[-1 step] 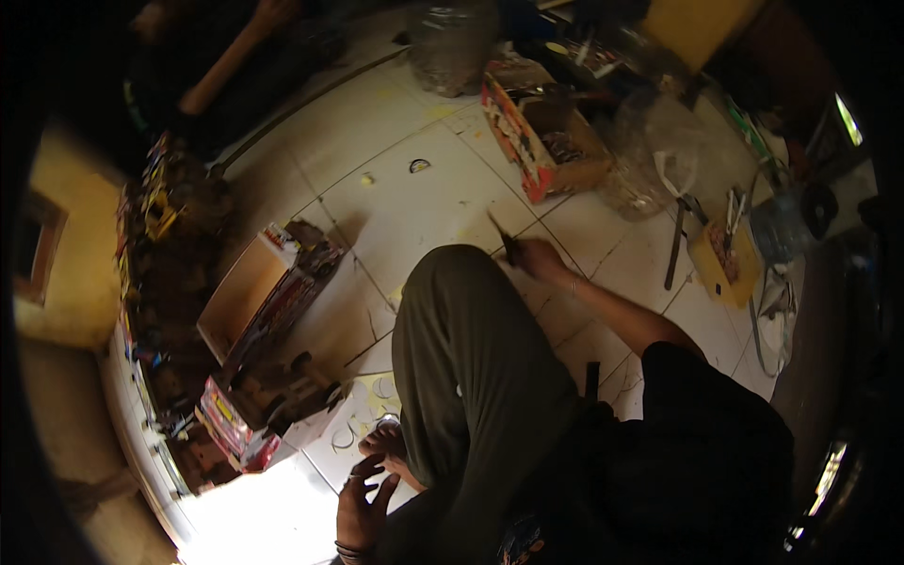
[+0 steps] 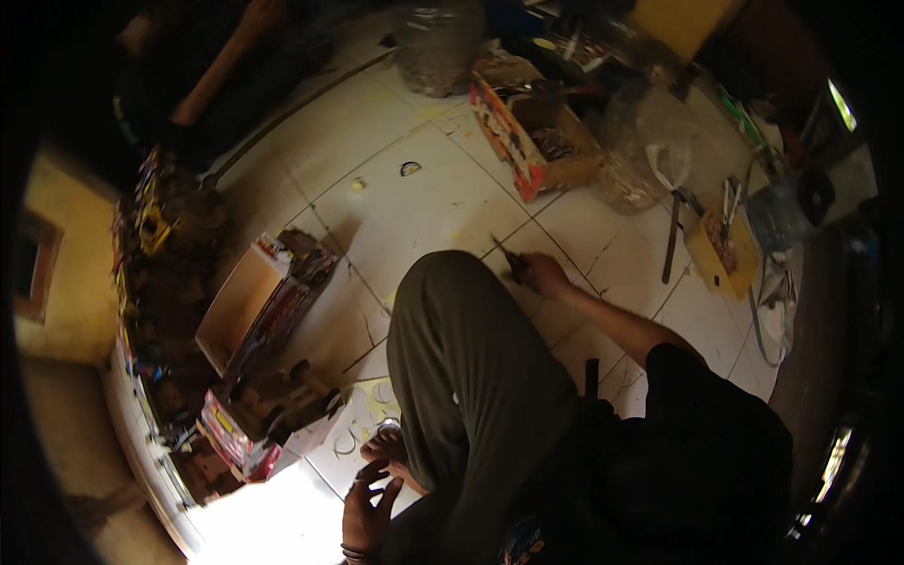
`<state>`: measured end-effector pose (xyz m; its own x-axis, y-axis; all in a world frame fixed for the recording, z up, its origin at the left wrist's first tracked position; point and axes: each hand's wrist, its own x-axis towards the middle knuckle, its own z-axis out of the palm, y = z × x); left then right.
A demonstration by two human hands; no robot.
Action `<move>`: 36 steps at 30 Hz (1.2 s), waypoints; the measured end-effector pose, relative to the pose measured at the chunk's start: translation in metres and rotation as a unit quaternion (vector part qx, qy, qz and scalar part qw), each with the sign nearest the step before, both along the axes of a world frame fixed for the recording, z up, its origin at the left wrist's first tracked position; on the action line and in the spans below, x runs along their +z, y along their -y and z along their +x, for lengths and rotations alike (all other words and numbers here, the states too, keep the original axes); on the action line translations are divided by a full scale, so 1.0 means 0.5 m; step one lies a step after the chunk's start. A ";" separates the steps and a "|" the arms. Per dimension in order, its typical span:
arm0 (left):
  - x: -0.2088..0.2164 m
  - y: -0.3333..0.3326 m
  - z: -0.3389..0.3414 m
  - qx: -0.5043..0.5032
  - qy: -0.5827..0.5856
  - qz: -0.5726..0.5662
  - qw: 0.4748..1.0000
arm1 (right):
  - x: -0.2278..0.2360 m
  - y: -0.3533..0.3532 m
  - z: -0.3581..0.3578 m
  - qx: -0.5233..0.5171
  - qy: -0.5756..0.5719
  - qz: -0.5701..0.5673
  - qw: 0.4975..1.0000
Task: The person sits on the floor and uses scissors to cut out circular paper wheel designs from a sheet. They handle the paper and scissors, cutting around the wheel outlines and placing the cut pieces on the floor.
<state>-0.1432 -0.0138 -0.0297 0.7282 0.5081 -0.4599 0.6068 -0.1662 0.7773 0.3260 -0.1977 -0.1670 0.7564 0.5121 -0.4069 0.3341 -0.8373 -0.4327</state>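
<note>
My right hand (image 2: 543, 276) is closed around a dark tool with a thin pointed tip (image 2: 509, 256), just past my raised knee and over the tiled floor. The tool's kind is too dim to make out. Down by my bare foot (image 2: 386, 443), my left hand (image 2: 370, 504) is held with fingers bent and apart, and nothing shows in it. Thin curved strips (image 2: 346, 443) lie on the floor beside the foot. Farther out on the tiles are a small dark half-round piece (image 2: 410, 169) and a small pale yellowish bit (image 2: 358, 185).
To the left are an open cardboard box (image 2: 247, 301) and wooden toy-like vehicles (image 2: 282, 400). A red-sided carton (image 2: 537, 141) and a clear plastic bag (image 2: 650, 141) stand at the far right, near a yellow container (image 2: 725, 250) and a dark bar (image 2: 672, 240). Another person's arm (image 2: 212, 80) shows at far left.
The whole view has shifted slightly. My right hand keeps the dark tool by the knee, its tip a little clearer now. The left hand keeps nearly the same pose.
</note>
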 end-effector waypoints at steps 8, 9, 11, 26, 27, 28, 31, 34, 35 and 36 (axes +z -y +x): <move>-0.270 -0.012 -0.100 -0.105 -0.047 0.096 0.989 | -0.130 0.190 -0.234 -0.037 0.049 0.178 0.982; -0.299 -0.011 -0.125 -0.117 -0.087 0.152 0.978 | -0.131 0.181 -0.242 -0.028 0.056 0.164 0.984; -0.349 -0.012 -0.168 -0.021 -0.065 0.104 0.992 | -0.139 0.154 -0.242 0.017 0.093 0.163 0.982; -0.410 0.002 -0.276 0.102 -0.049 0.145 0.983 | -0.181 -0.077 -0.155 0.085 0.155 0.146 0.973; -0.415 0.002 -0.279 0.119 -0.043 0.111 0.986 | -0.188 -0.069 -0.155 0.074 0.141 0.145 0.977; -0.420 0.001 -0.280 0.137 -0.045 0.078 0.986 | -0.196 -0.066 -0.155 0.061 0.138 0.156 0.976; -0.407 -0.006 -0.265 0.121 -0.046 0.054 0.990 | -0.222 -0.062 -0.147 0.054 0.123 0.150 0.980; -0.345 -0.001 -0.224 0.105 -0.023 0.003 0.994 | -0.224 -0.042 -0.119 -0.019 0.049 0.199 0.979; -0.319 0.010 -0.202 0.116 -0.019 -0.005 0.993 | -0.211 -0.026 -0.103 -0.016 0.005 0.211 0.977; -0.287 0.015 -0.180 0.097 -0.026 0.009 0.995 | -0.191 -0.009 -0.090 -0.051 -0.040 0.254 0.965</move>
